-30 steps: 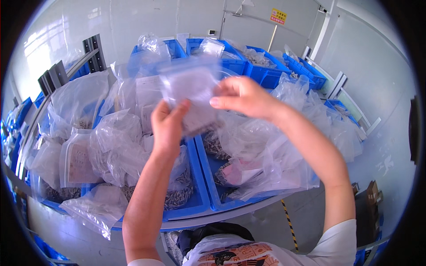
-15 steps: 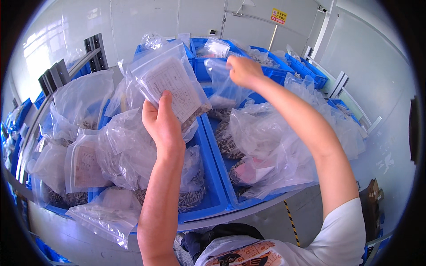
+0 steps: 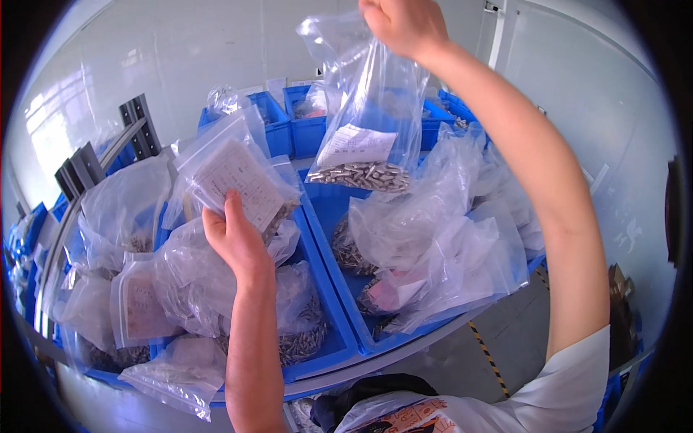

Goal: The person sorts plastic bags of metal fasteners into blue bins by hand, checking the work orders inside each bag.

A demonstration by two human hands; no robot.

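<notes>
My left hand (image 3: 237, 242) grips a zip-lock bag (image 3: 234, 180) with a printed paper slip inside and small metal parts at its bottom corner. The thumb lies over the slip. High at the top, my right hand (image 3: 404, 25) is closed on the upper end of a large clear plastic bag (image 3: 382, 94), which hangs upright. A printed slip (image 3: 356, 144) and a layer of small metal pins (image 3: 361, 175) sit in its bottom. It hangs above the right blue bin (image 3: 361, 317), where other clear bags (image 3: 433, 216) of metal parts lie.
More bagged metal parts (image 3: 191, 267) fill the left blue bin (image 3: 339, 346). Several blue bins (image 3: 271, 119) stand farther back before a pale wall. A metal rail with dark brackets (image 3: 133, 119) runs along the left. Yellow-black tape (image 3: 489, 357) marks the floor.
My right hand has risen, lifting the large bag of metal pins out of the right bin. My left hand with its zip-lock bag appears lower and farther left, as the whole view has shifted.
</notes>
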